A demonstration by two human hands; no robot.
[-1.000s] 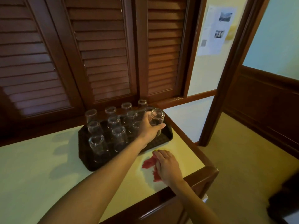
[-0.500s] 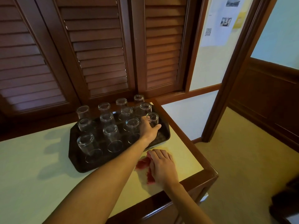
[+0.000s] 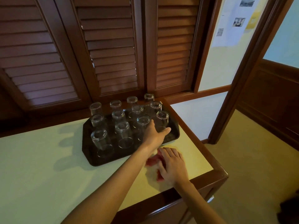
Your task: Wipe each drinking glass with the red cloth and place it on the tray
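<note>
The left hand reached over the near right corner of the tray, fingers spread loosely around the base of the front-right glass; whether the fingers actually touched that glass or had let it go could not be told, as the hand hid the contact. The right hand lay flat, palm down and fingers extended, pressing the red cloth against the pale table top, just in front of the tray's right end. Going left to right across the dark tray, twelve clear drinking glasses stood upside down in four columns of three. The leftmost column ran from the front-left glass back toward the shutters, the next began with the second front glass, the third with the glass just beside the left hand's knuckles, and the fourth ended at the back-right glass. The back row seemed to stand at or past the tray's far edge; which could not be told. Behind the table stood three brown louvred shutters, and to the right one paper notice hung on the pale wall beside a dark wooden door frame.
</note>
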